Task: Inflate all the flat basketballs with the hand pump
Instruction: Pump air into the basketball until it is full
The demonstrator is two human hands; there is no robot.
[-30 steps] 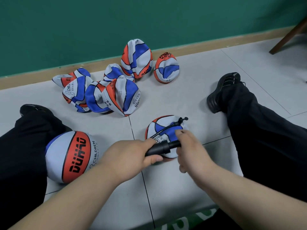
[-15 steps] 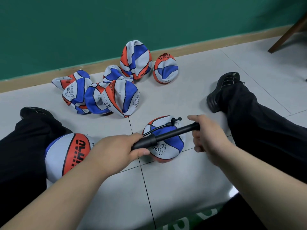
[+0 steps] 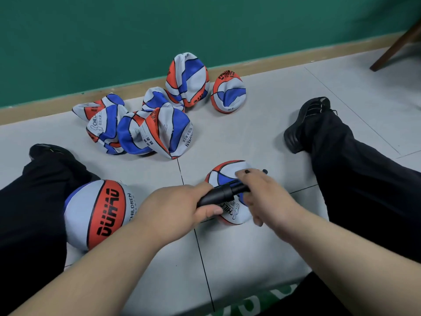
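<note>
Left hand [image 3: 180,207], right hand [image 3: 264,195] grip pump [image 3: 216,197] — handle hidden, over ball [image 3: 224,171]

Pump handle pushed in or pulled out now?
Pushed in: right hand sits against the barrel of the pump gripped by the left hand, little rod showing.

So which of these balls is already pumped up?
The round ball beside the left leg, with black lettering on orange. The flat balls by the wall lie crumpled.

Near the wall [image 3: 114,37] the flat basketballs [image 3: 164,131] lie heaped, behind the pump [image 3: 216,197]; the inflated ball [image 3: 98,213] lies left.
</note>
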